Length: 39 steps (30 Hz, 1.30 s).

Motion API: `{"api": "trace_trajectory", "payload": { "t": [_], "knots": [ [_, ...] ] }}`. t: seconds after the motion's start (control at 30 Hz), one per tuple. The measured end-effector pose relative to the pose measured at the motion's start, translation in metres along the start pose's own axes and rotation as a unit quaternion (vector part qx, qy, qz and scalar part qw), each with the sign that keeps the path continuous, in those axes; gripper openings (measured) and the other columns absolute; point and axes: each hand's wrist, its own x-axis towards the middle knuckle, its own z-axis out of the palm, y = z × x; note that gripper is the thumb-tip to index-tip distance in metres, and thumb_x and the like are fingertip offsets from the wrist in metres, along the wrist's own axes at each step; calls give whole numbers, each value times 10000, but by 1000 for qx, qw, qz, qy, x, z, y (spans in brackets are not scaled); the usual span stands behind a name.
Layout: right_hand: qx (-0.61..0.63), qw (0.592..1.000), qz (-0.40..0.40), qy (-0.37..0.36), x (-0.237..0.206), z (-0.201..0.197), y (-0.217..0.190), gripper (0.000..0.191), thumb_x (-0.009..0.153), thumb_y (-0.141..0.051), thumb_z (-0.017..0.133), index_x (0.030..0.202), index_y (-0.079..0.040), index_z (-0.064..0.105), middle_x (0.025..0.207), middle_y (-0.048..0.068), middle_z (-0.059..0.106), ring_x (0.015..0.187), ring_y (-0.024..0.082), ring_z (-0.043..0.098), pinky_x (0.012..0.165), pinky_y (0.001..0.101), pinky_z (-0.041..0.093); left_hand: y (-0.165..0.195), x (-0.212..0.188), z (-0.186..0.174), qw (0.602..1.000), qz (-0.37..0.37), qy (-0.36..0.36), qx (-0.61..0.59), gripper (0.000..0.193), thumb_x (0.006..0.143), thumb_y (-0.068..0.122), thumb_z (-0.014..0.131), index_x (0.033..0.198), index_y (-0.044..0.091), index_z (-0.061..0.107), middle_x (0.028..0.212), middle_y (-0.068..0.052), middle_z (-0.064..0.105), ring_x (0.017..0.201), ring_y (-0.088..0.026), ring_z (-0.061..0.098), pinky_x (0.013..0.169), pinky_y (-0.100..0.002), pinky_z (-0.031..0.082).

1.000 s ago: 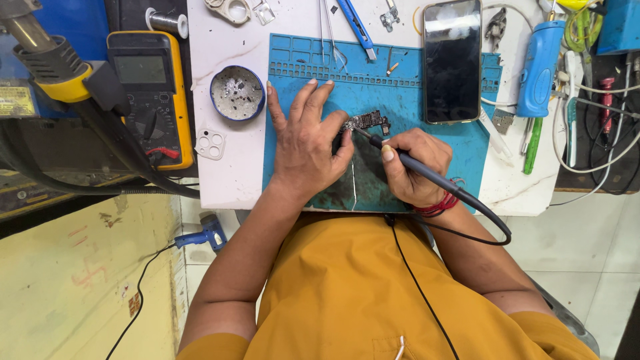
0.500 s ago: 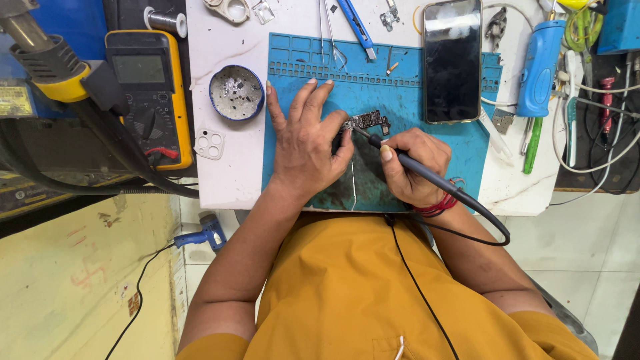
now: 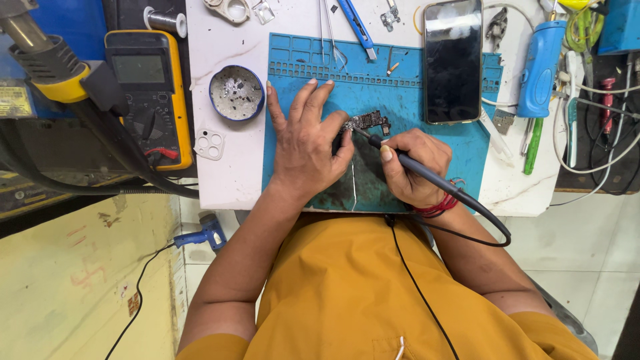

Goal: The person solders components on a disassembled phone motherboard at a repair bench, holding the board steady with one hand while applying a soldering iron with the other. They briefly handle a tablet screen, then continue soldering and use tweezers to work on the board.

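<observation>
A small dark circuit board (image 3: 368, 122) lies on a blue work mat (image 3: 427, 143). My left hand (image 3: 307, 143) rests flat on the mat with fingers spread, its thumb pressing the board's left edge. My right hand (image 3: 410, 167) grips a dark soldering iron (image 3: 417, 172) like a pen. The iron's tip touches the board near my left thumb. Its black cable loops off to the lower right.
A black phone (image 3: 453, 60) lies screen-up on the mat's far right. A round tin of solder scraps (image 3: 237, 93) and a yellow multimeter (image 3: 150, 93) sit to the left. Tweezers (image 3: 331, 33), a blue tool (image 3: 357, 27) and tangled cables (image 3: 600, 113) crowd the far edge.
</observation>
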Motion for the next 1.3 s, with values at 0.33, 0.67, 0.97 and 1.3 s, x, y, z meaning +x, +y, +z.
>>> {"api": "trace_trajectory", "payload": {
  "t": [0.33,0.67,0.97,1.3],
  "knots": [
    [4,1000,-7,12,-1,-1,0,102,982,-42,678,911,-15,611,769,106,647,635,243,622,598,335,464,0,0,0,1000,-2,-3,-1,199,901,268,731,1026,114,729,1431,-163,552,1435,-332,425,1240,-690,-11],
    [-5,1000,-1,4,1,-1,-1,82,976,-38,677,915,-17,626,754,103,634,615,239,612,581,338,450,-1,0,0,1000,-1,-5,-1,204,900,270,728,1028,111,726,1435,-164,547,1436,-338,424,1236,-694,-10],
    [3,998,-20,52,-5,-3,6,79,991,-54,655,941,-14,609,780,120,639,638,235,612,601,331,463,3,4,-1,1000,0,-2,-1,198,889,263,730,1009,107,722,1428,-166,556,1424,-339,438,1227,-701,6],
    [14,996,61,70,-8,-7,9,116,1015,-79,651,926,-13,616,763,101,608,627,200,576,603,317,425,6,6,-1,1000,3,0,0,202,882,240,723,1040,115,741,1424,-167,560,1424,-339,437,1227,-705,16]
  ]
}}
